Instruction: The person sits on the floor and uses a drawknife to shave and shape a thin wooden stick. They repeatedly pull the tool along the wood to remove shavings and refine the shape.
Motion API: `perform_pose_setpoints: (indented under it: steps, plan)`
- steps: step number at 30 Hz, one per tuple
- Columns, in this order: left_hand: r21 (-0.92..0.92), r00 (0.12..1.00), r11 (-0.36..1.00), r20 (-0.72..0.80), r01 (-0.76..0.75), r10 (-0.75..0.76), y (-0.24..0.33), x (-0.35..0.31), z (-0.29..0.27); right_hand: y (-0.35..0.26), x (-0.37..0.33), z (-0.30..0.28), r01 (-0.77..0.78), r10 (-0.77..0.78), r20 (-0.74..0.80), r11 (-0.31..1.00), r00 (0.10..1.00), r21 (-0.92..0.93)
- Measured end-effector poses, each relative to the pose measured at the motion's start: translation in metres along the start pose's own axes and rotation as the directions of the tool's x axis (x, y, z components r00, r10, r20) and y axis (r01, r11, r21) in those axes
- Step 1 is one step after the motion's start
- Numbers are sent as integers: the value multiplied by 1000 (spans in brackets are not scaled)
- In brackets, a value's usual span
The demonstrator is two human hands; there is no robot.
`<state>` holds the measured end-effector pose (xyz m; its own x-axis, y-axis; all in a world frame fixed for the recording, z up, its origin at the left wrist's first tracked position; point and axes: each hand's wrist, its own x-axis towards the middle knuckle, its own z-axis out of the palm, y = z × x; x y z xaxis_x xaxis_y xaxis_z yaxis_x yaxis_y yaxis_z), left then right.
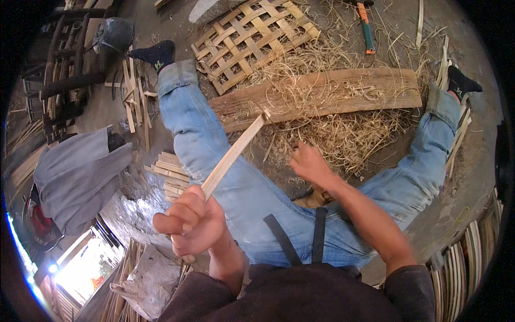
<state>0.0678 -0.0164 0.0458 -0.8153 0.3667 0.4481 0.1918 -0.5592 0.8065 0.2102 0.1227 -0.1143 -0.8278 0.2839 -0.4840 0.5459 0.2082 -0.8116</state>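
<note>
My left hand [192, 221] is closed around one end of a pale, flat wooden strip [232, 157]. The strip slants up and away over my left thigh, and its far tip touches or hangs just over the near edge of a weathered plank [383, 88]. Curly shavings [348, 142] lie on the plank and heap up in front of it. My right hand [311, 163] is held low at the near side of that heap, its fingers curled in. Whatever it may grip is hidden; a small dark spot shows at the fingertips.
Beyond the plank lies a woven lattice panel [257, 43] of flat strips. A hammer-like tool [367, 31] with an orange and green handle rests farther right. Cut strips [170, 174] are stacked beside my left thigh. My outstretched legs flank the plank; more strips [466, 263] stand at right.
</note>
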Motion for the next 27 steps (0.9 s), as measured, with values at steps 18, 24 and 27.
perform_pose_setpoints:
  steps: [18, 24, 27]
  plan:
    - [26, 1000, 1000, -7, 13, -13, 2, -9, -1, 6, 8, 0, -151, 151, -3, 989, 989, 1]
    - [6, 999, 1000, -33, -3, 3, 0, -14, -8, 28, 4, 2, -87, 74, -84, 984, 994, -157]
    - [-15, 998, 999, -47, -35, 35, 5, -14, -11, 19, 2, -4, -97, 87, -61, 977, 994, -188]
